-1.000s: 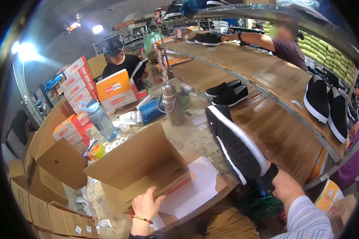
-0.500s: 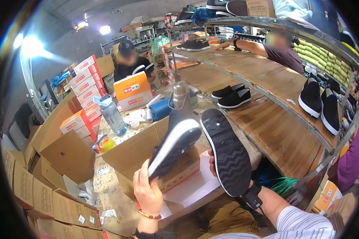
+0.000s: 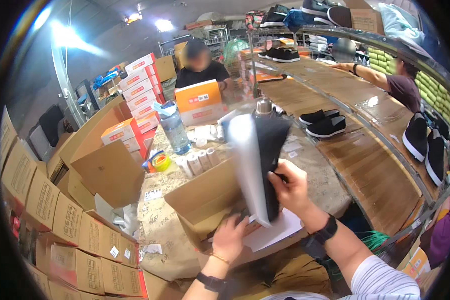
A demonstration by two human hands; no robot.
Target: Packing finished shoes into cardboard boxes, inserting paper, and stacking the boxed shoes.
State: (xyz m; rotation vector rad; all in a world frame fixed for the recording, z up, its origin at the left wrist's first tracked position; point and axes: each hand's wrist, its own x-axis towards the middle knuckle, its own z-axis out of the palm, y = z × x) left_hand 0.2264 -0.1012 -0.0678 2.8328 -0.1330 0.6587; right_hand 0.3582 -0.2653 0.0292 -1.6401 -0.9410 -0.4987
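Right hand (image 3: 291, 189) clamps its grip on a black shoe (image 3: 270, 160) held upright; left hand (image 3: 230, 237), at 7 o'clock, presses fingers spread into the cardboard box (image 3: 205, 200) on the bench (image 3: 160, 230)

The right hand (image 3: 290, 190) grips a black shoe (image 3: 265, 165) upright above an open cardboard box (image 3: 205, 200), where the left hand (image 3: 230, 237) rests.

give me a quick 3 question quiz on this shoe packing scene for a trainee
1. True or false: the right hand holds a black shoe with its white sole turned left.
2. What does the left hand rest on? A) water bottle B) open cardboard box C) tape rolls
3. What lies under the box on the table?

Key: 1 true; 2 B; 3 a white paper sheet.
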